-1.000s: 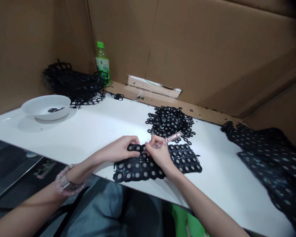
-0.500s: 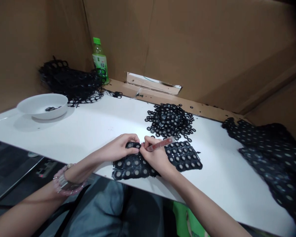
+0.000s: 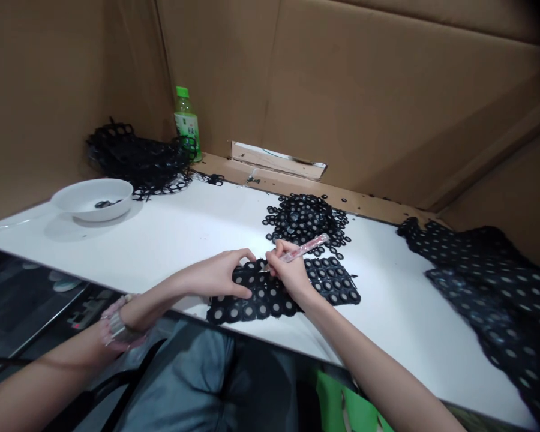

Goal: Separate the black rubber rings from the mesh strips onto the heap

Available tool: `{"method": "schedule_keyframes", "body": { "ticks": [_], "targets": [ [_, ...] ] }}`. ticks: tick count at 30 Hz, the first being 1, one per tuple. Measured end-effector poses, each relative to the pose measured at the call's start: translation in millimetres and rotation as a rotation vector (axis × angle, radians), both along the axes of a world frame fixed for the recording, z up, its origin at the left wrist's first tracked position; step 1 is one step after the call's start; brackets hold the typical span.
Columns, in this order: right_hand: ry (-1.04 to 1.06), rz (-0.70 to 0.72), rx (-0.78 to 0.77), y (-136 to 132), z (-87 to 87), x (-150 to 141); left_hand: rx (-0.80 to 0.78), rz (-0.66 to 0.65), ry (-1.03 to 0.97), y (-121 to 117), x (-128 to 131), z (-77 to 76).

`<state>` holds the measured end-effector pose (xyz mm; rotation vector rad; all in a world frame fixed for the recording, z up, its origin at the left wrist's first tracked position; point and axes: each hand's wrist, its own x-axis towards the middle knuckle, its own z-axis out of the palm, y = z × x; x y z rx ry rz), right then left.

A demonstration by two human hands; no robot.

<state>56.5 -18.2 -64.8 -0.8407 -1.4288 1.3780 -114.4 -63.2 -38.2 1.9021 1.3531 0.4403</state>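
Your right hand pinches a pink tool firmly over the mesh sheet lying on the table; your open left hand presses that sheet flat (likely to stop it sliding)

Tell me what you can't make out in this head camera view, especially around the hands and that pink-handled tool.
All in the head view:
The tip of the pink-handled tool: hidden by the right hand.
The part of the black perforated sheet under the left hand: covered by that hand.
The dark bits in the white bowl: too small to identify.
The heaped black dotted sheets: cut off by the right and bottom edges.
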Motion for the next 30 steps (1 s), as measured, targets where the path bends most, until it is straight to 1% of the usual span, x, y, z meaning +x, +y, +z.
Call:
{"method": "schedule_keyframes", "body": {
  "ticks": [2,5,10,17,21,25,27,28,30],
  "targets": [
    [0.009,-0.005,0.001,-4,1.9,2,-0.024,0.001,-0.079,2,0,-5.8],
    [-0.086,0.011,0.031,-15,3.5,5,-0.024,0.001,-0.154,1,0,-9.6],
    [-0.245,0.0,0.107,-25,-0.5,5,0.019,-0.014,-0.172,-5,2,-6.4],
    [-0.346,0.012,0.205,-25,-1.3,6,0.038,0.005,-0.164,-5,2,-10.2],
    [-0.401,0.001,0.327,-30,0.7,3,-0.007,0.005,-0.244,-5,4,-13.4],
    [-0.492,0.042,0.413,-34,2.8,2,-0.09,0.006,-0.382,-4,4,-15.9],
    [-0.478,0.041,0.389,-33,3.5,3,-0.112,-0.004,-0.389,-5,3,-13.6],
    [-0.446,0.03,0.347,-32,3.6,4,-0.106,-0.013,-0.361,-6,3,-11.1],
    [-0.343,0.007,0.221,-29,3.4,5,-0.062,-0.03,-0.243,-11,3,-4.0]
  ]
}}
